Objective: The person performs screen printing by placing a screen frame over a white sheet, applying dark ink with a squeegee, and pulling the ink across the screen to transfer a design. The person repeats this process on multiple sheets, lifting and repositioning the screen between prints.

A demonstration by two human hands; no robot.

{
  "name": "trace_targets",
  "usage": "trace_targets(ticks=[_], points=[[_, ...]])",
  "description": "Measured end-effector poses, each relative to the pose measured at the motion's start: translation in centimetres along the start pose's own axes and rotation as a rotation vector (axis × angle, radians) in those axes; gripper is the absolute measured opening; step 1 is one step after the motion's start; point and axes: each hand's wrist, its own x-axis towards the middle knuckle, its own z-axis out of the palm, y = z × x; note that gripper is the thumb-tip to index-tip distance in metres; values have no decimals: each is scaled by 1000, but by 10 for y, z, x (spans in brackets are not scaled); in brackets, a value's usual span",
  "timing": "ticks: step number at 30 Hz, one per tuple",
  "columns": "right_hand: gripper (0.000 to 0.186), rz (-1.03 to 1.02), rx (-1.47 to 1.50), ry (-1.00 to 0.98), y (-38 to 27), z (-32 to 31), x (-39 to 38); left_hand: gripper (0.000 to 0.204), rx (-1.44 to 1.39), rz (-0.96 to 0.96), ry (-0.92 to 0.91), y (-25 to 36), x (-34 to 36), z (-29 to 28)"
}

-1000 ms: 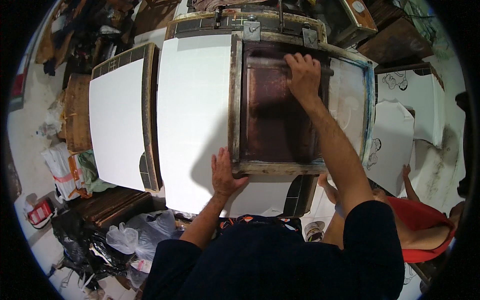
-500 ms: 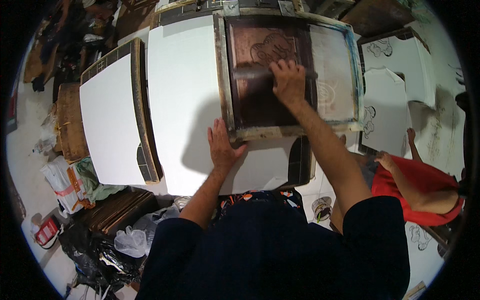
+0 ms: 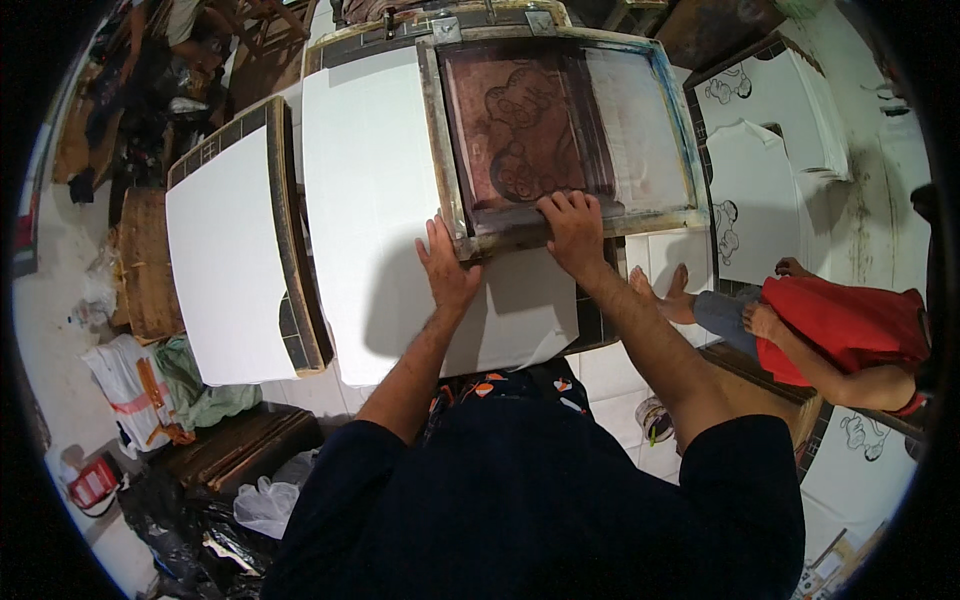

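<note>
A wooden-framed printing screen (image 3: 577, 235) lies over a white cloth (image 3: 372, 170) spread on a board. Its reddish-brown mesh shows two cartoon figure outlines, one above the other. At the screen's near end, my right hand (image 3: 576, 232) is closed on a dark squeegee (image 3: 508, 217), its fingers hooked over the top of the bar. My left hand (image 3: 450, 270) lies open at the screen's near left corner, fingertips against the frame and the palm over the cloth.
Another cloth-covered board (image 3: 228, 250) stands to the left. At right are boards with printed white cloths (image 3: 755, 190) and a person in a red shirt (image 3: 840, 325), seated close by. Metal hinge clamps (image 3: 446, 30) hold the screen's far edge. Plastic bags (image 3: 270, 505) lie at lower left.
My right hand has drawn the squeegee toward me, from mid-screen to the near end, uncovering the lower figure. My left hand stays at the frame corner. The seated person's arm has lowered.
</note>
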Motion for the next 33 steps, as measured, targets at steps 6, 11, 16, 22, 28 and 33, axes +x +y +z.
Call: trace_targets(ticks=[6,11,16,22,28,33], points=[[47,14,21,0,9,-22,36,101,-266,-89,-10,16,-2,-9],[43,-5,84,-122,13,-34,51,101,-276,-134,-33,21,0,-17],[43,-48,114,-179,17,-28,52,100,-319,-133,-49,27,3,-21],[48,-152,-53,74,83,29,194,99,-302,-165,-49,31,1,-23],[46,-81,-89,113,131,59,340,99,-244,-135,-35,32,2,-26],[48,-2,-85,47,99,44,254,99,-316,-143,-55,27,-2,-24]])
